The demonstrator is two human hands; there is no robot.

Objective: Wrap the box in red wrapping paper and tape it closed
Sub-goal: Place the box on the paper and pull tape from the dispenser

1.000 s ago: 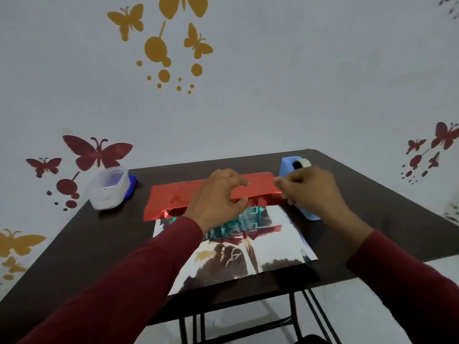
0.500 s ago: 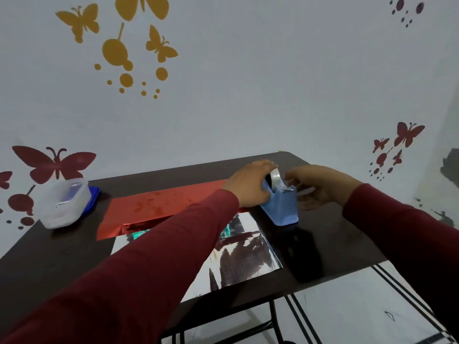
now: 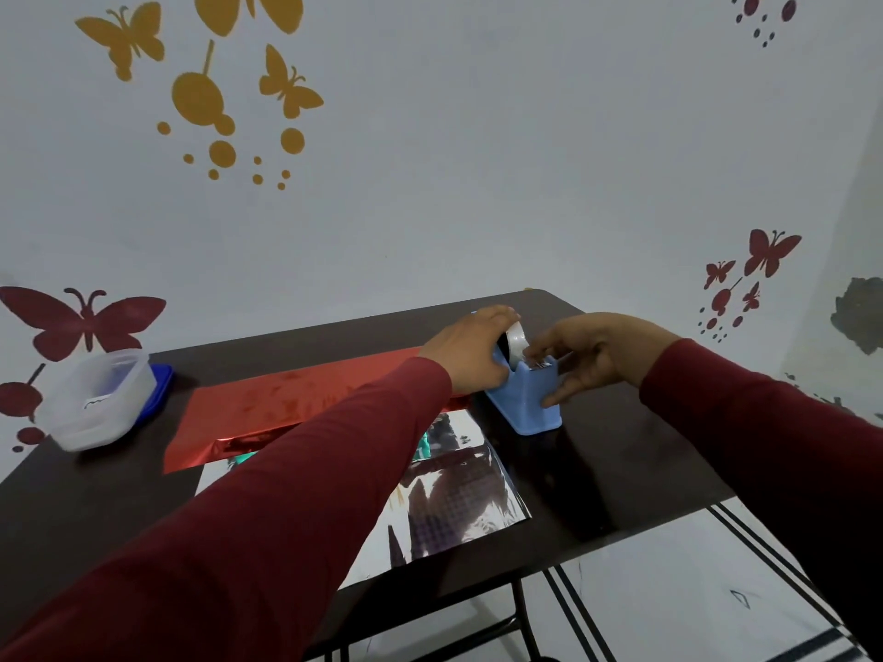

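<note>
The red wrapping paper (image 3: 286, 403) lies folded over on the dark table (image 3: 621, 470), its silver underside (image 3: 454, 499) spread toward me. The box is hidden under the red fold; a green patch shows at its edge. A blue tape dispenser (image 3: 528, 398) with a white tape roll (image 3: 516, 341) stands right of the paper. My left hand (image 3: 466, 351) grips the dispenser's back and the roll. My right hand (image 3: 587, 351) pinches the tape end at the cutter with thumb and forefinger, other fingers touching the dispenser's side.
A clear plastic tub (image 3: 100, 398) on a blue lid (image 3: 157, 389) sits at the table's far left. The table's right and near edges drop to a white floor. A wall with butterfly stickers stands right behind the table.
Both hands left the red fold and moved right to the tape dispenser. My left hand took hold of it and my right hand reached the tape end. The view swung right.
</note>
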